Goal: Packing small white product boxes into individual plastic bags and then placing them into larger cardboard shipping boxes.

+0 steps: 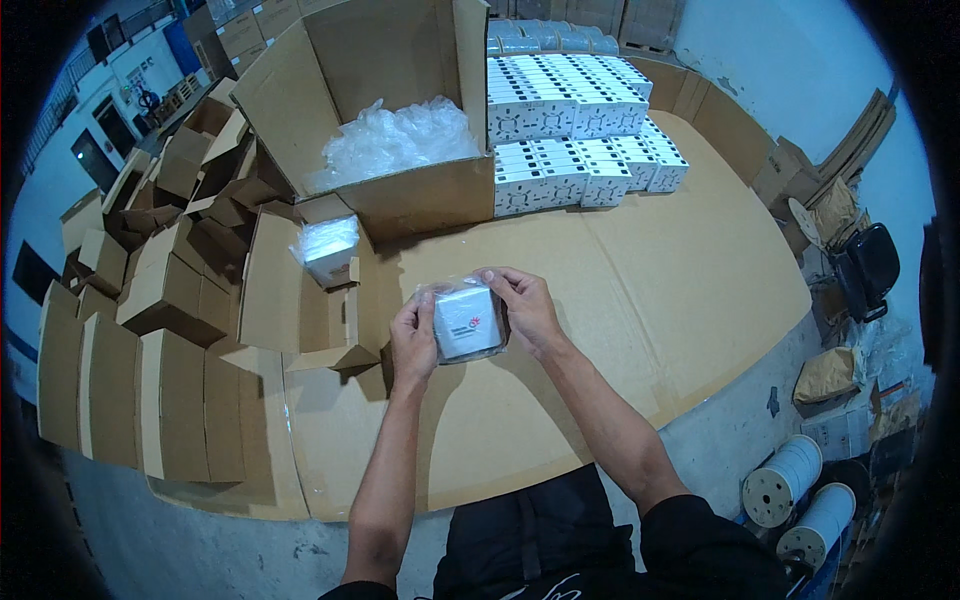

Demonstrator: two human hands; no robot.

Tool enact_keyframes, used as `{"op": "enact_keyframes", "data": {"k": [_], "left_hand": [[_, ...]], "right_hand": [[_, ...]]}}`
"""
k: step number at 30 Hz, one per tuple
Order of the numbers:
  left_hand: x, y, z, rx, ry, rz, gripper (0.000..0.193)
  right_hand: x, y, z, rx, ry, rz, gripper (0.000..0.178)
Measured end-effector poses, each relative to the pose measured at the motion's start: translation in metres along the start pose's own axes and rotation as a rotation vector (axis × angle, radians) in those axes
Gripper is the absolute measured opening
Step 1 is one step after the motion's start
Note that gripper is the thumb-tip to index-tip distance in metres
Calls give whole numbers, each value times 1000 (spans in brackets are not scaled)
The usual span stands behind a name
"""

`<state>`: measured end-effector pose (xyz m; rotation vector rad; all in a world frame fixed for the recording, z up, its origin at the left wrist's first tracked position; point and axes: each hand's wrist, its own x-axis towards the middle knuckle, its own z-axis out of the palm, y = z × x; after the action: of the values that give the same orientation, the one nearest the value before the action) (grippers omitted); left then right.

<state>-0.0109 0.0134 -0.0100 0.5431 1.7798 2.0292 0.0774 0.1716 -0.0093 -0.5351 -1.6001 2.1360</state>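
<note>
Between my two hands is a small white box in a clear plastic bag [467, 322], held above the cardboard-covered table. My left hand [412, 338] grips its left side, thumb on the front. My right hand [525, 305] pinches the bag at its upper right corner. Just to the left stands an open cardboard carton [340, 355] with plastic-wrapped white boxes [330, 245] in its far end. Behind it a large open carton [420, 205] holds a heap of clear plastic bags [400, 140].
Stacks of white patterned boxes [570, 110] stand at the back, beside the large carton. Many open brown cartons [180, 280] crowd the left side. A cardboard sheet [600, 290] covers the table. Cable spools [785, 480] and a black chair [868, 268] are on the floor at right.
</note>
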Motion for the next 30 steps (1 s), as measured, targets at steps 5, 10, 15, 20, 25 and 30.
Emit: {"op": "enact_keyframes", "data": {"k": [5, 10, 15, 20, 25, 30], "left_hand": [[2, 9, -5, 66, -44, 186, 29], [-3, 19, -8, 242, -6, 289, 28], [-2, 17, -8, 215, 56, 222, 23], [3, 11, -4, 26, 7, 206, 33], [3, 1, -8, -51, -79, 146, 46], [4, 7, -11, -39, -170, -56, 24]], "right_hand": [[-3, -9, 0, 121, -43, -163, 26], [-3, -15, -4, 75, -140, -283, 30], [-14, -25, 0, -205, -198, -153, 66], [-7, -17, -10, -207, -220, -159, 71], [-13, -20, -6, -125, -248, -125, 53], [-8, -18, -17, -160, -278, -116, 33]]}}
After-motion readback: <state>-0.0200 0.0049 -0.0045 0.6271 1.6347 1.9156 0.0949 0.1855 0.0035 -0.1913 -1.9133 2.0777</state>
